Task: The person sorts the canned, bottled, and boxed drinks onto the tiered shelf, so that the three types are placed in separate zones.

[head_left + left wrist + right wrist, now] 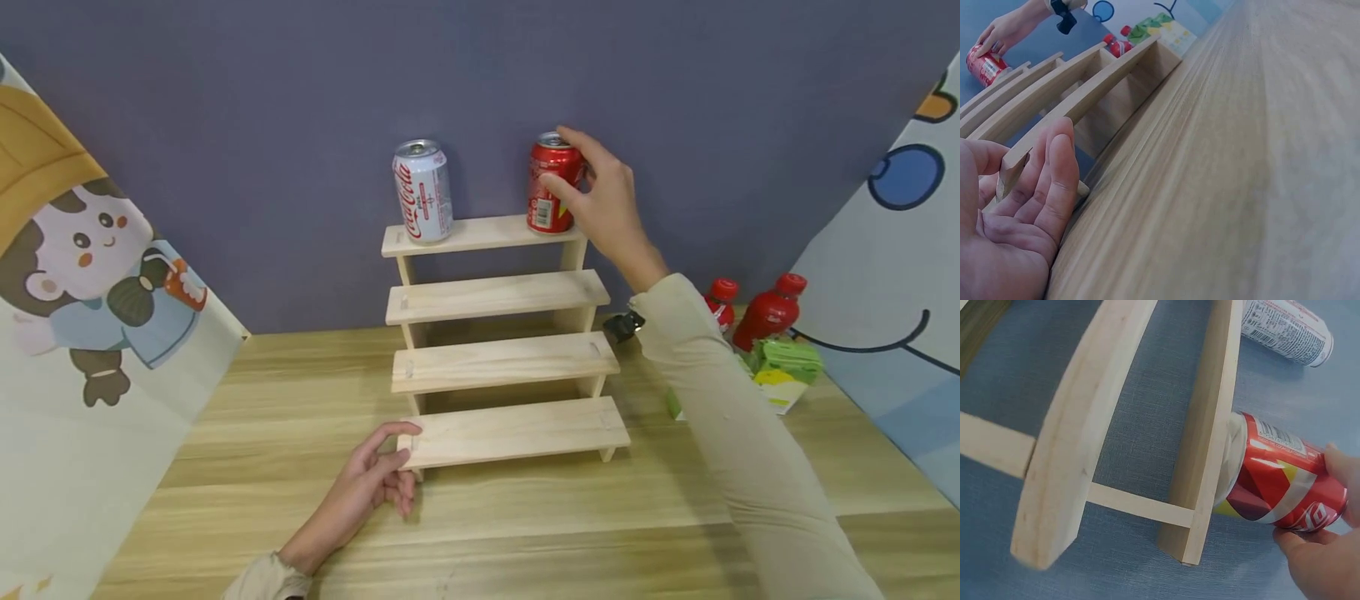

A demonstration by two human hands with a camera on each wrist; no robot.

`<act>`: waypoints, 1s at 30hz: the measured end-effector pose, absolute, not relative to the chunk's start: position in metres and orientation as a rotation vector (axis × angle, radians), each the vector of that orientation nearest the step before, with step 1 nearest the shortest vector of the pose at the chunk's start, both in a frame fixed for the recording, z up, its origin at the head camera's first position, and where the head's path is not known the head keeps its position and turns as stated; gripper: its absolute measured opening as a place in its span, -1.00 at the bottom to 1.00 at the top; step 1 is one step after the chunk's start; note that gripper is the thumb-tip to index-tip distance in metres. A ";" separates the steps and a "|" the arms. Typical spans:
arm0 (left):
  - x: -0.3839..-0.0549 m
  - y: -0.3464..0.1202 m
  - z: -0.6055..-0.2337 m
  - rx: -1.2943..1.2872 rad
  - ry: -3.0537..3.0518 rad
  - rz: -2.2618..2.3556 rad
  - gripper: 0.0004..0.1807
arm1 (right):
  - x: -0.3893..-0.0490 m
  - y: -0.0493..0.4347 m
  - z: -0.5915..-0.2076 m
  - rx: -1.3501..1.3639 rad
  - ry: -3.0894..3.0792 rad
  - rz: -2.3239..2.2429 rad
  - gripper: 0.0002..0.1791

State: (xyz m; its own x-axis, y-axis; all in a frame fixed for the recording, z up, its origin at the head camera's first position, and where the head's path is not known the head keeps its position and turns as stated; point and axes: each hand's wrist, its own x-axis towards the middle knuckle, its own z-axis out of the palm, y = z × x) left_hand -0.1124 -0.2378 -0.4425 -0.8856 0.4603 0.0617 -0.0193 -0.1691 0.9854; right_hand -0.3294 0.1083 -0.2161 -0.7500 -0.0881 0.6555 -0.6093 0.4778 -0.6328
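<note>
My right hand (611,204) grips a red soda can (542,208) at the right end of the top step, thumb on the near side and fingers behind. In the right wrist view the red can's base (1235,453) meets the top board's edge. A white Coca-Cola can (426,200) stands upright at the left end of that step. Below, my left hand (367,479) holds the left end of the lowest board of a stepped wooden shelf (517,429). Seen from the left wrist, the thumb and fingers (1060,165) close around that board's corner.
Right of the shelf stand two red bottles with red caps (772,312), beside green-and-white cartons (787,367), partly behind my right sleeve. A dark blue wall (300,167) rises directly behind the shelf. Cartoon-printed panels (90,250) flank the wood-grain table (285,400).
</note>
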 end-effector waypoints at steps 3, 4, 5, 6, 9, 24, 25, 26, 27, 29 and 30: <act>-0.112 -0.239 -0.444 0.506 1.770 2.123 -0.55 | -0.325 0.112 -0.218 0.555 -2.268 1.204 -0.14; -0.112 -0.239 -0.445 0.510 1.763 2.125 -0.55 | -0.323 0.113 -0.220 0.554 -2.291 1.190 -0.09; -0.112 -0.239 -0.445 0.506 1.762 2.125 -0.55 | -0.322 0.113 -0.221 0.547 -2.315 1.177 -0.05; -0.112 -0.239 -0.445 0.519 1.759 2.128 -0.56 | -0.320 0.114 -0.222 0.545 -2.331 1.159 -0.02; -0.113 -0.239 -0.446 0.554 1.750 2.139 -0.57 | -0.312 0.118 -0.227 0.563 -2.346 1.094 -0.02; -0.115 -0.238 -0.448 0.583 1.720 2.158 -0.58 | -0.264 0.149 -0.255 0.713 -2.283 0.783 -0.25; -0.115 -0.238 -0.448 0.582 1.718 2.160 -0.58 | -0.261 0.151 -0.257 0.723 -2.281 0.774 -0.26; -0.115 -0.238 -0.448 0.586 1.718 2.160 -0.58 | -0.259 0.152 -0.258 0.732 -2.281 0.769 -0.27; -0.115 -0.237 -0.448 0.584 1.719 2.159 -0.58 | -0.257 0.154 -0.259 0.741 -2.281 0.766 -0.27; -0.115 -0.237 -0.448 0.569 1.720 2.159 -0.58 | -0.253 0.156 -0.262 0.760 -2.271 0.757 -0.29; -0.115 -0.237 -0.447 0.572 1.721 2.159 -0.58 | -0.252 0.158 -0.263 0.768 -2.266 0.749 -0.29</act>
State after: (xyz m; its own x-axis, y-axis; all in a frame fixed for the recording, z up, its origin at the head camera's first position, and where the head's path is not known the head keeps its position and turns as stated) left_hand -0.1147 -0.2370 -0.4473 -0.8683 0.4839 0.1096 -0.0011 -0.2227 0.9749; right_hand -0.2515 0.1577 -0.2631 -0.6362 -0.3229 0.7007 -0.6769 0.6693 -0.3062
